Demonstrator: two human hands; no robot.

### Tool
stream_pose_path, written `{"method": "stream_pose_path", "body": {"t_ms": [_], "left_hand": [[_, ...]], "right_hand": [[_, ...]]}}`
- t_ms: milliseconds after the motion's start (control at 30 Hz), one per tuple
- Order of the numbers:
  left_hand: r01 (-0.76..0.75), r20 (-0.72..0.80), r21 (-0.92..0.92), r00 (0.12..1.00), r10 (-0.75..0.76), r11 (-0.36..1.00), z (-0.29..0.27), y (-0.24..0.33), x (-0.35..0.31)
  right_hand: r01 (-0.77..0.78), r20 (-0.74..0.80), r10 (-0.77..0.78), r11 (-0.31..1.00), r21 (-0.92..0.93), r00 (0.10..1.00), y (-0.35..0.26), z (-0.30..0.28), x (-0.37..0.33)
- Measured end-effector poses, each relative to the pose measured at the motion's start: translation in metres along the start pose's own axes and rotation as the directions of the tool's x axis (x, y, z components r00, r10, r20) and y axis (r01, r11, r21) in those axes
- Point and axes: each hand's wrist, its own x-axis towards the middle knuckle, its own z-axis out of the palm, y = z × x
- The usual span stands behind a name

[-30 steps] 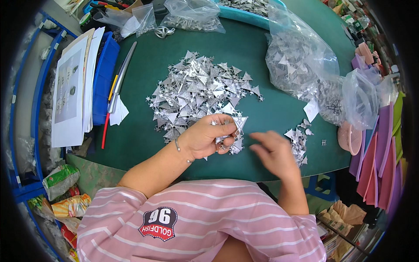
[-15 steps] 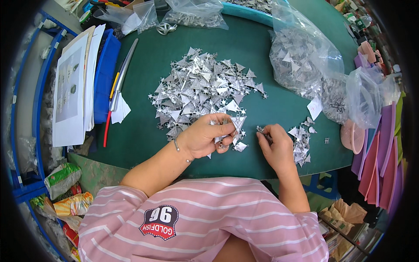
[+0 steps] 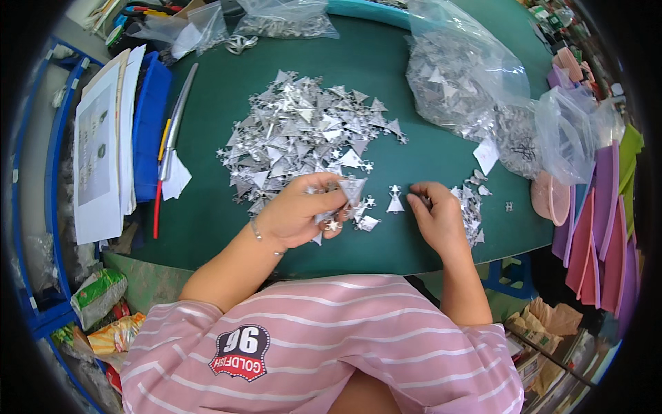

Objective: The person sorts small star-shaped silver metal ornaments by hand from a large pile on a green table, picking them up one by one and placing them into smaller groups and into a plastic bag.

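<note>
My left hand (image 3: 303,210) is closed around several small silver triangular metal charms (image 3: 352,190), one held up flat between thumb and fingers. Just in front of it spreads a big heap of similar charms (image 3: 303,127), some with stars and little loops. A single charm (image 3: 394,201) lies apart on the green table, between my two hands. Beside that charm my right hand (image 3: 437,217) rests with its fingers curled in; what they hold, if anything, is hidden. A smaller pile of silver pieces (image 3: 471,210) lies against the right hand's outer side.
Clear plastic bags of metal pieces (image 3: 452,83) stand at the far right, next to a pink basket (image 3: 550,198). On the left are a blue bin (image 3: 153,124) with papers (image 3: 100,148), tweezers (image 3: 181,114) and a red-tipped pen (image 3: 157,210). The green table (image 3: 227,252) has a curved near edge.
A single charm now lies on the table left of my right hand, where bare green showed before. Grey pieces earlier visible at that hand's fingertips no longer show. The whole view has shifted slightly.
</note>
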Motion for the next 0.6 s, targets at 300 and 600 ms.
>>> {"method": "stream_pose_path", "body": {"t_ms": [300, 600], "left_hand": [[-0.157, 0.106, -0.017, 0.982, 0.157, 0.988, -0.025, 0.006, -0.014], [-0.165, 0.145, -0.134, 0.972, 0.184, 0.977, -0.026, 0.004, -0.015]], "right_hand": [[0.067, -0.018, -0.069, 0.996, -0.062, 0.997, -0.006, 0.009, 0.0], [0.056, 0.017, -0.054, 0.962, -0.269, 0.998, -0.017, 0.016, -0.002]]}}
